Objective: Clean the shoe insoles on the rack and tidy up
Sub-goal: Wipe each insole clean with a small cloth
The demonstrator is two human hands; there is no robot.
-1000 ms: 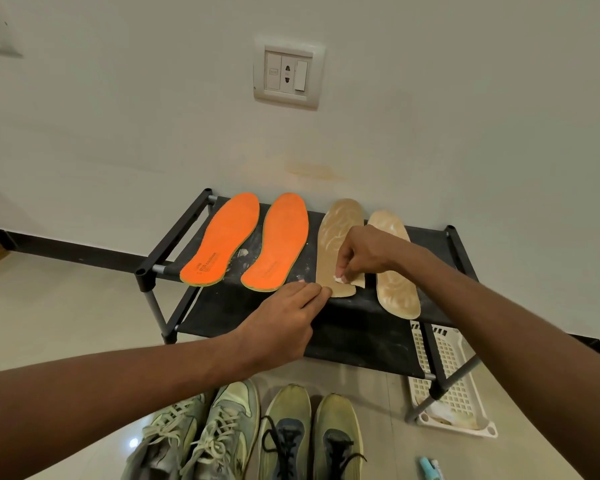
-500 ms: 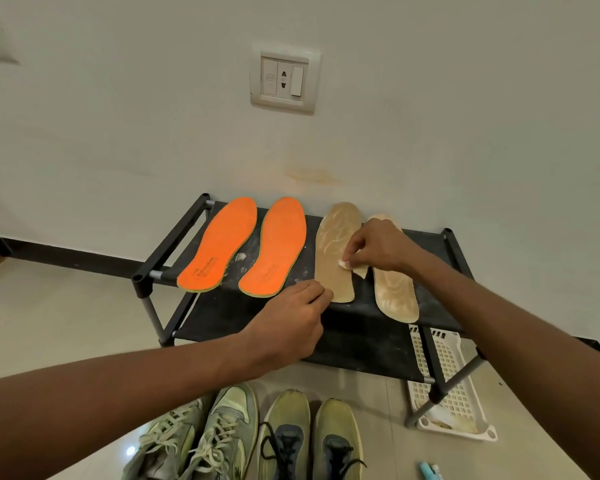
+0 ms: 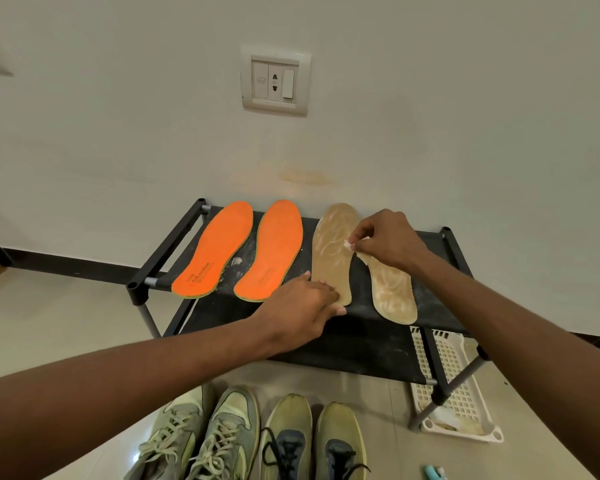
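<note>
While left hand point(image 3: 303, 304) pins tan insole point(image 3: 333, 251), right hand point(image 3: 387, 239) pinches white wad point(image 3: 347, 244)

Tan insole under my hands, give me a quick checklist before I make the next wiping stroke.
1. Heel end pinned: left hand presses the left tan insole at its near end. Ok.
2. Wipe in hand: right hand pinches a small white wipe. Ok.
3. Wipe on the insole surface: touching near the right edge. Ok.
4. Insole flat on the rack: ok.
5. Right tan insole clear of the stroke: the right hand covers its toe end. Cannot tell.
6. Wipe clean enough: too small to see. Cannot tell.
</note>
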